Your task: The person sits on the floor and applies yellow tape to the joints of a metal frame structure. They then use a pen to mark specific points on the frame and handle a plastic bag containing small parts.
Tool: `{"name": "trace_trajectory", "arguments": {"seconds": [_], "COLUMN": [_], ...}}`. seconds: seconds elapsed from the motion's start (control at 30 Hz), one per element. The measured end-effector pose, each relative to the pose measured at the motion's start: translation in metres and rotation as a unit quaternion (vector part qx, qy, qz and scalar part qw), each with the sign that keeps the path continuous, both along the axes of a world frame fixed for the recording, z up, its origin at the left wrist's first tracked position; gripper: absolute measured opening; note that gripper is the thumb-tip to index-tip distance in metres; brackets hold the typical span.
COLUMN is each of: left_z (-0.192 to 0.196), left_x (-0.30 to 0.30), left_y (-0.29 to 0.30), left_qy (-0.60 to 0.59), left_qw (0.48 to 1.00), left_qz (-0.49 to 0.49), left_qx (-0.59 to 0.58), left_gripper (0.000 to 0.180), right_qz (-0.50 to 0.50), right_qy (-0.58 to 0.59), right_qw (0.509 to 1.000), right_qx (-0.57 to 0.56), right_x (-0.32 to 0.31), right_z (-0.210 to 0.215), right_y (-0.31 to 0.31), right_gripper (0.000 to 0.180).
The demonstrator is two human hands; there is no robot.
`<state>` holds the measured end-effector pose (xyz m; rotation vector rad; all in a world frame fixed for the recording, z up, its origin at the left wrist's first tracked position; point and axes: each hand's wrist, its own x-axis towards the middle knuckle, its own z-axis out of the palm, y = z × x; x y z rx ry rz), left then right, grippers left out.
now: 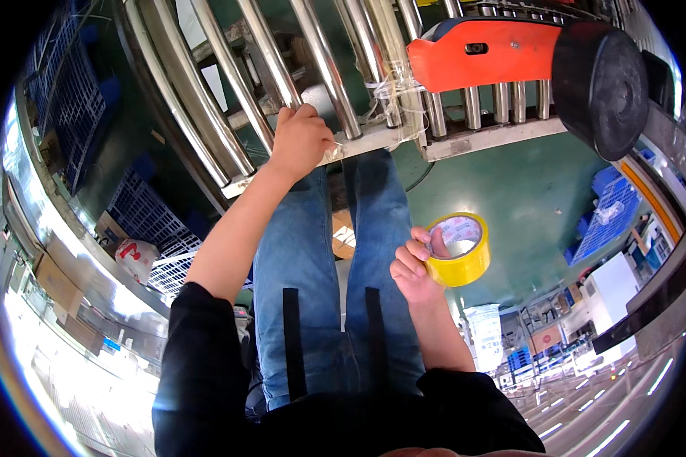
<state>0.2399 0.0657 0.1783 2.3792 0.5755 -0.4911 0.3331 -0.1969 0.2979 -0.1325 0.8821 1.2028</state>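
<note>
My left hand (301,137) reaches forward and grips the front frame rail (373,139) of a roller conveyor, fingers curled over its edge between two steel rollers (328,68). Clear tape is wound around the frame (392,99) just to the right of that hand. My right hand (413,268) hangs lower, beside my right leg, and holds a roll of yellow tape (459,250) with the fingers hooked through its core. My legs in blue jeans (335,274) stand between the two hands.
An orange and black device (495,53) with a big black round end (600,80) rests on the conveyor at the upper right. The floor (526,198) is green. Blue plastic crates (149,217) lie at the left and more (602,221) at the right.
</note>
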Motion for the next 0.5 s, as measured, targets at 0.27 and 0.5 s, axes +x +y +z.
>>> {"name": "trace_trajectory", "arguments": {"seconds": [0.27,0.5], "left_z": [0.014,0.0], "left_x": [-0.001,-0.012], "left_y": [-0.056,-0.094], "left_qy": [-0.063,-0.027], "left_qw": [0.98,0.987], "left_qz": [0.107,0.061], "left_qx": [0.157,0.146], "left_gripper": [0.047,0.055], "right_qz": [0.03,0.051], "right_qy": [-0.006,0.019], "right_qw": [0.997,0.995], "right_qx": [-0.071,-0.085], "right_x": [-0.009,-0.013], "right_z": [0.008,0.006], "right_y": [-0.011,-0.034], "right_gripper": [0.031,0.028]}}
